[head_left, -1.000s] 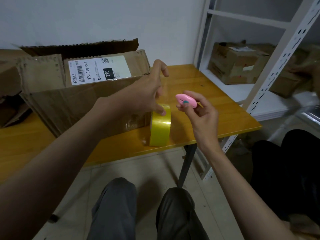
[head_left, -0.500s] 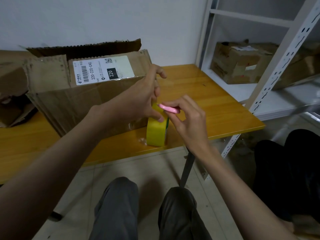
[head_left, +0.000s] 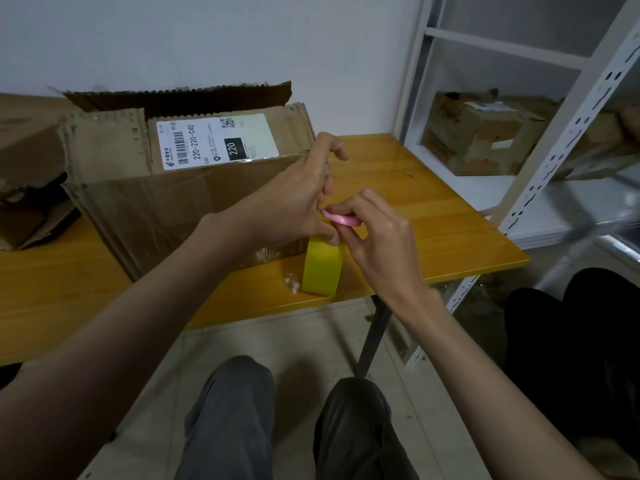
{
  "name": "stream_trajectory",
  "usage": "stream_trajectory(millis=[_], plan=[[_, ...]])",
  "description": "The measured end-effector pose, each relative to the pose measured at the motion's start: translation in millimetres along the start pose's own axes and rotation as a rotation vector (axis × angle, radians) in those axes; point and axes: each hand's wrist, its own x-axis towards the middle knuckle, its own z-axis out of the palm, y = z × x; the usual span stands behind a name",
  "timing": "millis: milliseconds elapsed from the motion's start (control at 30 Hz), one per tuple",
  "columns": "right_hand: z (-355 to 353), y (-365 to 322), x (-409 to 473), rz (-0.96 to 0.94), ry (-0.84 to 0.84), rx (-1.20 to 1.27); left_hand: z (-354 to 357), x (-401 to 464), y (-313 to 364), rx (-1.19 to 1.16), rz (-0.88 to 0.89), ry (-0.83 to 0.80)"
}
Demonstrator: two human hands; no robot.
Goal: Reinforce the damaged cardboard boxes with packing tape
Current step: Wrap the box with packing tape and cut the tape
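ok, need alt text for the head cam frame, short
Seen from above, a person's left hand holds the top of an upright yellow tape roll while the right hand pinches a small pink cutter against it. The roll stands on a wooden table beside a worn cardboard box; a white shelf holds more boxes.

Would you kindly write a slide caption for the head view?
Left hand steadies an upright yellow tape roll beside a labelled cardboard box while right hand pinches a pink cutter above it.

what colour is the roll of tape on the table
Yellow; the tape roll shows best in the head view.
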Motion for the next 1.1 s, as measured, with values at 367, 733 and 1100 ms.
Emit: stream_trajectory(millis=[367, 733, 1100], plan=[[1, 1, 5, 0.002, -0.035, -0.047, -1, -1, -1, 0.042, 0.028, 0.007], [2, -2, 18, 0.014, -0.079, -0.107, 0, 0, -6, 0.036, 0.024, 0.013], [-6, 1, 14, 0.006, -0.091, -0.110, -3, -1, -4, 0.042, -0.001, 0.019]])
